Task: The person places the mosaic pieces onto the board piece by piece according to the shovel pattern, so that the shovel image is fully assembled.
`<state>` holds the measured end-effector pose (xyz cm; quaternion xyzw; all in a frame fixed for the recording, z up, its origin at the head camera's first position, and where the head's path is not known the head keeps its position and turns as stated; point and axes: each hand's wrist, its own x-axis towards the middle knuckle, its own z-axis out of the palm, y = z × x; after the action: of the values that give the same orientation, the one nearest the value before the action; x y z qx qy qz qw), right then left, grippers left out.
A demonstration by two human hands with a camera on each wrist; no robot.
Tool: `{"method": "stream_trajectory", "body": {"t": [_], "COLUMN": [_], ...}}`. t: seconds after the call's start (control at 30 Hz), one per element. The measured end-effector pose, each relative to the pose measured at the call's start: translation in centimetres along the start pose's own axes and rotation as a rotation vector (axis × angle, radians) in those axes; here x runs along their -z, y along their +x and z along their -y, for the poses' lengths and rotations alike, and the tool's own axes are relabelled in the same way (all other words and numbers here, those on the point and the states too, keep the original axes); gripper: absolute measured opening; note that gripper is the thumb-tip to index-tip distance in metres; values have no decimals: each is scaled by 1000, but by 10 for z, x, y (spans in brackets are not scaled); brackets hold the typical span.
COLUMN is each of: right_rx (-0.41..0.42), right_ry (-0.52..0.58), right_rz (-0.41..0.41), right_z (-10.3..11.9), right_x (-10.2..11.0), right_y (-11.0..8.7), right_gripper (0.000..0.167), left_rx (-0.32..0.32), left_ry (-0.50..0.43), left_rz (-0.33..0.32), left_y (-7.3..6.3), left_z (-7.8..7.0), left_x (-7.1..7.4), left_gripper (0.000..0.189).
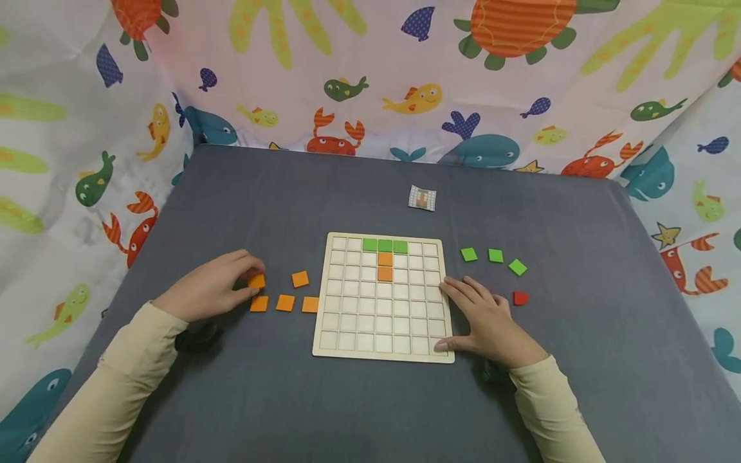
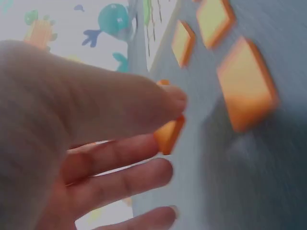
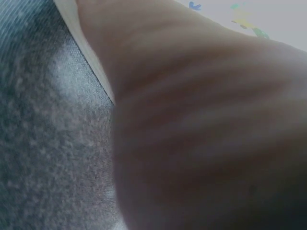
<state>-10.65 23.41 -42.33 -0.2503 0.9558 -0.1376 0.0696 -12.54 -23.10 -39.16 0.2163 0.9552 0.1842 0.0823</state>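
My left hand [image 1: 211, 286] pinches a square orange tile [image 1: 256, 281] between thumb and fingers, left of the board. In the left wrist view that tile [image 2: 170, 136] shows partly behind the thumb, tilted. Right beside it on the table lie several more orange tiles [image 1: 285, 303]. A square wooden grid board [image 1: 353, 305] sits in the middle. Its top row holds three green tiles [image 1: 384, 245], with two orange tiles [image 1: 384, 266] in a column below the middle one. My right hand [image 1: 483, 318] rests at the board's right edge, thumb near the lower corner, fingers spread and fairly straight.
Right of the board lie three loose green tiles [image 1: 495, 256] and a red piece [image 1: 520, 298]. A small printed card [image 1: 422, 198] is behind the board on the grey table [image 1: 260, 193]. Patterned cloth [image 1: 370, 58] hangs around the back and sides.
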Motion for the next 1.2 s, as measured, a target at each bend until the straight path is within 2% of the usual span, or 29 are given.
{"method": "stream_trajectory", "body": {"t": [0.13, 0.3, 0.4, 0.53, 0.67, 0.73, 0.9, 1.2], "right_rx": [-1, -2, 0, 6, 7, 7, 7, 5], "right_ry": [7, 20, 29, 26, 15, 10, 11, 5], "right_rz": [-7, -3, -5, -7, -6, -7, -7, -17], "right_z": [-1, -1, 0, 0, -1, -1, -1, -2], "right_x": [-1, -4, -5, -6, -6, -5, -5, -3], "right_y": [-1, -3, -3, -1, -1, -1, -1, -2], "right_gripper": [106, 107, 107, 106, 106, 105, 105, 105], "left_rx": [-21, -130, -188, -275, -384, -419, -456, -537], "left_ry": [-49, -102, -116, -82, -82, -100, -128, -106], "left_rz": [-3, 21, 57, 90, 87, 81, 69, 38], "left_y": [29, 62, 77, 91, 103, 107, 112, 117], "left_z": [-17, -44, -62, -81, -98, -105, -114, -122], "left_x": [-10, -22, -30, -45, -58, -62, -67, -69], "left_gripper": [26, 21, 20, 14, 5, 4, 5, 5]}}
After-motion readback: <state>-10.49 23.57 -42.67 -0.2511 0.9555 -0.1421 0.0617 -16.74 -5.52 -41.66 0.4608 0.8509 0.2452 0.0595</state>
